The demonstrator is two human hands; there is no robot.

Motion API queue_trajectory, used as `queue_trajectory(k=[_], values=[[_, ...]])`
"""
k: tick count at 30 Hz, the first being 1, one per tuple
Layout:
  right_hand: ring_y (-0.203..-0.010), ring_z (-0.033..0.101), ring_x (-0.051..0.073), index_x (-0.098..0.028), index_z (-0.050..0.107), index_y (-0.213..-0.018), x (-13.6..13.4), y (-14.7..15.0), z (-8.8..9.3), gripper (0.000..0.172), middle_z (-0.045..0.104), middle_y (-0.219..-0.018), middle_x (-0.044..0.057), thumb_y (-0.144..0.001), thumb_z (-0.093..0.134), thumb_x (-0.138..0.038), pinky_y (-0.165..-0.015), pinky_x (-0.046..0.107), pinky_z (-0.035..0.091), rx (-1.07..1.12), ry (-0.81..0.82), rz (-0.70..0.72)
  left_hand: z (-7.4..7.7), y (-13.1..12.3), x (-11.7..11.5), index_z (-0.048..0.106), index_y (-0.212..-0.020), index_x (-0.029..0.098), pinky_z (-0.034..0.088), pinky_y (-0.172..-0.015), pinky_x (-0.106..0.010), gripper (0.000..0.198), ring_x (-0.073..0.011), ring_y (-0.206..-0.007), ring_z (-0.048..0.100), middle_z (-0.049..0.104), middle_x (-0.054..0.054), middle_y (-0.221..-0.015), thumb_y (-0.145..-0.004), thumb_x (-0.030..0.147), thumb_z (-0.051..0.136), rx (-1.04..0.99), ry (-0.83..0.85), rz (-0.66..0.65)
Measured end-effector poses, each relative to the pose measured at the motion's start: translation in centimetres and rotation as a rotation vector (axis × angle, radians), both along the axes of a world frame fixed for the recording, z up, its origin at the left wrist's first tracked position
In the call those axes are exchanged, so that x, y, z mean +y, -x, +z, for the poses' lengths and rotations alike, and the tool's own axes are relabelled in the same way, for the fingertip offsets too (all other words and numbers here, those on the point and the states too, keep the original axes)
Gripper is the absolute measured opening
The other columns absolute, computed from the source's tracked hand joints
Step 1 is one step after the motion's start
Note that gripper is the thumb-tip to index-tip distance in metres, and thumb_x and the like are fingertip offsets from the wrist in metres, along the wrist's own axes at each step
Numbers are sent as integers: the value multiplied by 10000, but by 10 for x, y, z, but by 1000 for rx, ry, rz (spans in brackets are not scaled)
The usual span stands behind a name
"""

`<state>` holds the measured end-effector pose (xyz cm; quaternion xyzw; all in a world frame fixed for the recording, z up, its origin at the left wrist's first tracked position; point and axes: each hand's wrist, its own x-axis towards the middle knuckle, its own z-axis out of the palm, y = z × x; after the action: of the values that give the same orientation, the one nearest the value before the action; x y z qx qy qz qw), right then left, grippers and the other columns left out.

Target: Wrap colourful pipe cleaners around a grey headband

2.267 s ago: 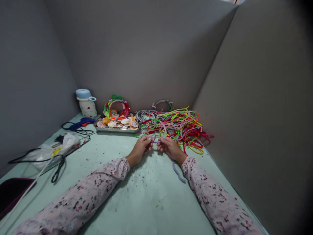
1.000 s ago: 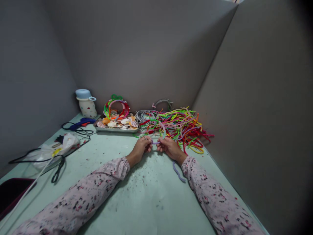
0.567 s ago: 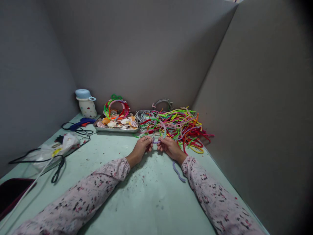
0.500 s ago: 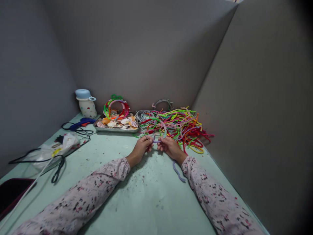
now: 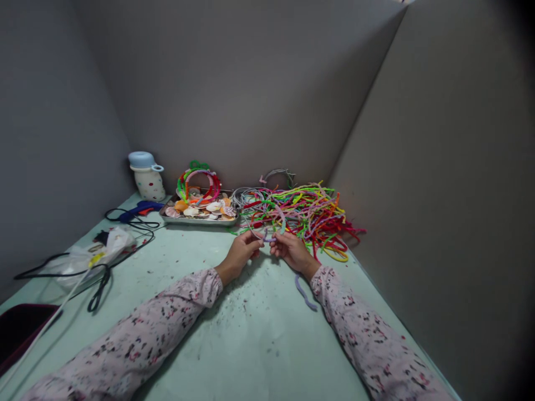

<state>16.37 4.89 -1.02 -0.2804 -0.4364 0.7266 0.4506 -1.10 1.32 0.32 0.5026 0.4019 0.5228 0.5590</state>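
Observation:
Between my hands is a thin ring, partly wrapped in fuzzy stems of red, green, pink and pale teal, with a purple stem (image 5: pixel 270 240) at its near side. My left hand (image 5: pixel 243 250) pinches the ring's left part, near the purple stem's end. On the right, my right hand (image 5: pixel 290 249) grips the wrapped part beside the purple stem. The ring's far side overlaps the pile of colourful fuzzy stems (image 5: pixel 317 211) behind it. A loose purple piece (image 5: pixel 305 292) lies on the table by my right wrist.
A metal tray (image 5: pixel 200 221) of shells holds colourful wrapped rings (image 5: pixel 199 186). Grey wire rings (image 5: pixel 246 197) lie beside it. At the left are a bottle (image 5: pixel 149 181), a blue tool (image 5: pixel 140 210), black cable and a plastic bag (image 5: pixel 119 242). Grey panels enclose the table (image 5: pixel 251 345).
My left fingers have shifted slightly at the ring, and the purple stem between my hands sits a little higher. My right hand has hardly moved.

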Motion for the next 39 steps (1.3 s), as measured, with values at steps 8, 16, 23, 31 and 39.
queue_trajectory(k=[8,16,23,31,39], values=[[-516,635,110,-126,620,-823,0,0,0,166,665,-635,39,-815,652,-289,-429,158,475,-4,0,2,0,0,0,562,-874,160,335,-432,-185,214,-74,-464,503,566,45,-628,-706,255,656,37,-18,-7],[-536,636,110,-136,630,-822,0,-1,0,139,669,-658,31,-824,643,-275,-432,162,484,5,4,6,4,0,-2,541,-858,169,342,-452,-171,195,-80,-502,538,578,40,-625,-725,266,646,5,2,-61],[-534,628,108,-141,622,-826,0,0,0,141,670,-675,27,-819,651,-279,-433,170,486,0,13,2,4,-1,-2,536,-862,174,352,-465,-177,200,-87,-503,536,579,40,-587,-733,281,646,-2,-9,-63],[-581,643,110,-147,615,-828,0,1,0,142,677,-707,35,-814,654,-283,-478,170,498,4,-25,11,5,0,-3,566,-879,163,343,-458,-183,234,-79,-501,543,596,25,-685,-715,302,657,-29,42,-44],[-574,646,109,-149,602,-831,-1,2,1,137,676,-685,33,-818,653,-276,-477,164,492,-39,-34,11,-2,0,2,567,-826,146,338,-452,-192,288,-71,-481,515,602,2,-716,-765,422,621,-28,71,-9]])
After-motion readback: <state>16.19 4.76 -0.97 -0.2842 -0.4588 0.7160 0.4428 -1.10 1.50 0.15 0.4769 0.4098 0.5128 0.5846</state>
